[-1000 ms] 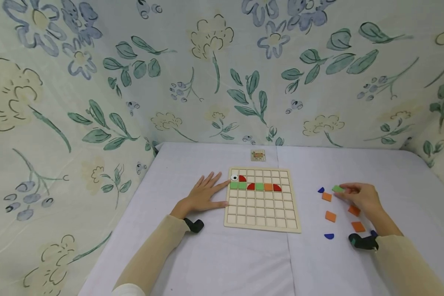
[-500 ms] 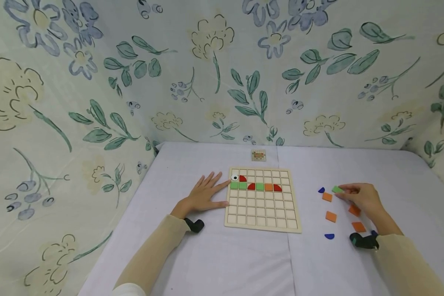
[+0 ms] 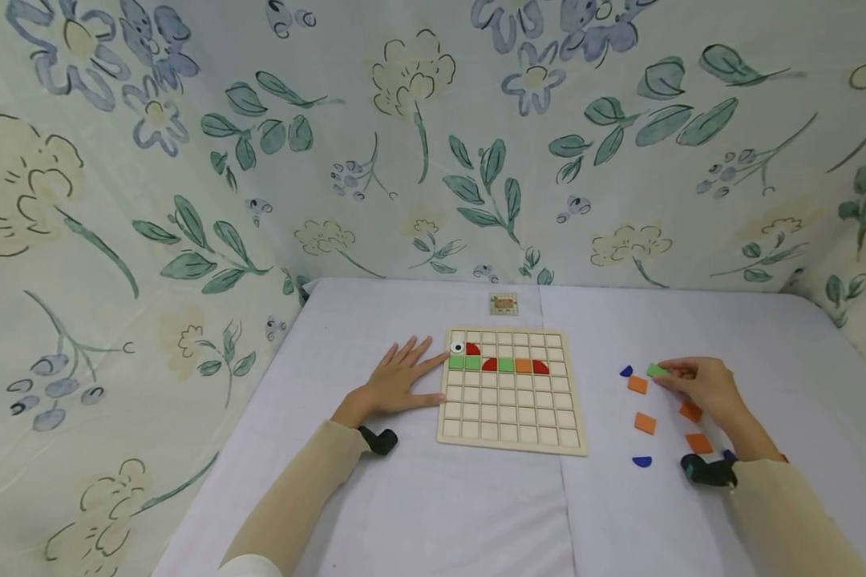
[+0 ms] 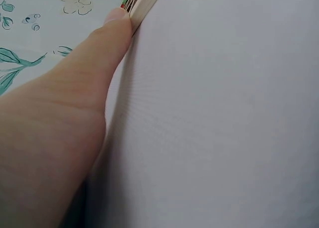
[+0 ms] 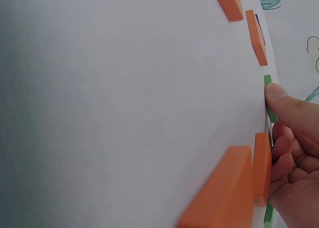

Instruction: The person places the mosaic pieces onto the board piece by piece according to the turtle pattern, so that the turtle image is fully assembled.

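Note:
A wooden grid board (image 3: 505,449) lies mid-table, holding a white eye tile (image 3: 458,347), red quarter-round tiles (image 3: 540,367), green squares (image 3: 506,365) and an orange square (image 3: 523,365) in its upper rows. My left hand (image 3: 398,383) lies flat with fingers spread; thumb and index fingertips reach the board's left edge. In the left wrist view the thumb (image 4: 112,39) meets the board's side (image 4: 144,9). My right hand (image 3: 703,387) pinches a green square tile (image 3: 655,370) among the loose pieces; the right wrist view shows the thumb on this green tile (image 5: 269,81), other fingers curled behind.
Several orange squares (image 3: 645,423) lie around the right hand. Blue half-round tiles (image 3: 642,462) lie nearby, one partly hidden by the right wrist camera (image 3: 709,471). Another green tile (image 5: 269,215) shows under the right hand. A small pattern card (image 3: 503,304) lies beyond the board.

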The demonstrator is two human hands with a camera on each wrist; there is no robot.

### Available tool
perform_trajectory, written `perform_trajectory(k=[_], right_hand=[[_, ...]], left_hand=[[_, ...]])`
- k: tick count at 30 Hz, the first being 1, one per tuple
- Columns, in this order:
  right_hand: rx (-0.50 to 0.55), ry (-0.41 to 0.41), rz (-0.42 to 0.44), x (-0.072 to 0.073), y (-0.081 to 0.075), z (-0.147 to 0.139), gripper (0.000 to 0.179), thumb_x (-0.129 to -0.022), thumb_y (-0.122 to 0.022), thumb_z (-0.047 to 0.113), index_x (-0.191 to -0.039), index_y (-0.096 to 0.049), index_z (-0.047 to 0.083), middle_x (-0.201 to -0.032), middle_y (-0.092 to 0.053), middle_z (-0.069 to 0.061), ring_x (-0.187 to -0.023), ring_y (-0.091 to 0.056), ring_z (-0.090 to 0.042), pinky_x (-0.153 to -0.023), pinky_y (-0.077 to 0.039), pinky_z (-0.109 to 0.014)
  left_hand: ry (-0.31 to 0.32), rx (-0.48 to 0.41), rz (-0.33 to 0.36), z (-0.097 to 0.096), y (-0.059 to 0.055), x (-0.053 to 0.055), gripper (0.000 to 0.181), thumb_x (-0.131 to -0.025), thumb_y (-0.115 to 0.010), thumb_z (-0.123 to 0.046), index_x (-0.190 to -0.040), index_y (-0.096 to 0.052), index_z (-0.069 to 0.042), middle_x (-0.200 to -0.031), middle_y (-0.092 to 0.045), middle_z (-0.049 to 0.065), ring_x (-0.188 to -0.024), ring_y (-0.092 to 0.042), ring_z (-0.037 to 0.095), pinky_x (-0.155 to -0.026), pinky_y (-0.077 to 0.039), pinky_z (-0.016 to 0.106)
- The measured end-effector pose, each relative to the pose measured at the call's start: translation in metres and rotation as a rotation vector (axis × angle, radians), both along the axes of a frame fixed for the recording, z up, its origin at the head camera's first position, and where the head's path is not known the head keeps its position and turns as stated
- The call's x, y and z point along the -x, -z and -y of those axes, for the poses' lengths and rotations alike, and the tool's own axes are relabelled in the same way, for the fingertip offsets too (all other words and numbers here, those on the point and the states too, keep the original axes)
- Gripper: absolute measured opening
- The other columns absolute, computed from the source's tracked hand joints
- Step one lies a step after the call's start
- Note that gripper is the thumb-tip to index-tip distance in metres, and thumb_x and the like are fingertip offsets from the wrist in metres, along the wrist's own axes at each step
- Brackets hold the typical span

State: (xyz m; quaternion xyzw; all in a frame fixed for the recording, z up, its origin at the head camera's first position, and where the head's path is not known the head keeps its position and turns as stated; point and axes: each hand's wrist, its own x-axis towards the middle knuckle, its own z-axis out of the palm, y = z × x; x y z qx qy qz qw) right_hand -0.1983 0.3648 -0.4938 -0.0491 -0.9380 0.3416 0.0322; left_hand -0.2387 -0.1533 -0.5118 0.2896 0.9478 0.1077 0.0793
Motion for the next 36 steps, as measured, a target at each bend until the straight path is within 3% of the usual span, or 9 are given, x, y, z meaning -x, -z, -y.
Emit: perform_trajectory(k=[8, 13, 21, 36], right_hand=[[-0.013, -0.032, -0.011, 0.000, 0.001, -0.004, 0.036, -0.091, -0.074, 0.010, -0.117, -0.065, -0.012, -0.084, -0.057, -0.012, -0.076, -0.048, -0.026, -0.050, -0.039, -0.021], [-0.027, -0.059, -0.045, -0.003, -0.011, 0.004, 0.033, -0.091, -0.074, 0.011, -0.116, -0.066, -0.009, -0.080, -0.052, -0.009, -0.073, -0.047, -0.025, -0.048, -0.038, -0.024], [0.015, -0.167, -0.124, -0.005, -0.038, 0.042, 0.028, -0.089, -0.074, 0.004, -0.113, -0.068, -0.010, -0.076, -0.052, -0.008, -0.068, -0.045, -0.020, -0.049, -0.035, -0.024], [0.126, -0.319, -0.131, -0.002, -0.050, 0.127, 0.027, -0.089, -0.074, 0.004, -0.111, -0.069, -0.010, -0.074, -0.050, -0.006, -0.067, -0.043, -0.019, -0.052, -0.034, -0.024]], left_hand=[[0.000, -0.005, -0.008, -0.001, -0.001, -0.001, 0.086, -0.088, -0.044, -0.080, -0.159, -0.017, -0.040, -0.168, 0.000, 0.002, -0.152, 0.007, 0.029, -0.119, 0.006, 0.052], [0.001, -0.002, -0.005, -0.002, -0.001, -0.001, 0.086, -0.088, -0.043, -0.080, -0.159, -0.017, -0.040, -0.167, 0.000, 0.002, -0.152, 0.007, 0.029, -0.119, 0.006, 0.052], [-0.008, 0.006, -0.012, -0.002, 0.000, 0.000, 0.086, -0.087, -0.043, -0.080, -0.159, -0.017, -0.041, -0.167, 0.000, 0.001, -0.152, 0.007, 0.029, -0.119, 0.006, 0.052], [-0.004, 0.017, -0.009, -0.001, 0.002, 0.002, 0.086, -0.088, -0.043, -0.080, -0.159, -0.015, -0.041, -0.167, 0.001, 0.002, -0.152, 0.008, 0.028, -0.119, 0.006, 0.051]])
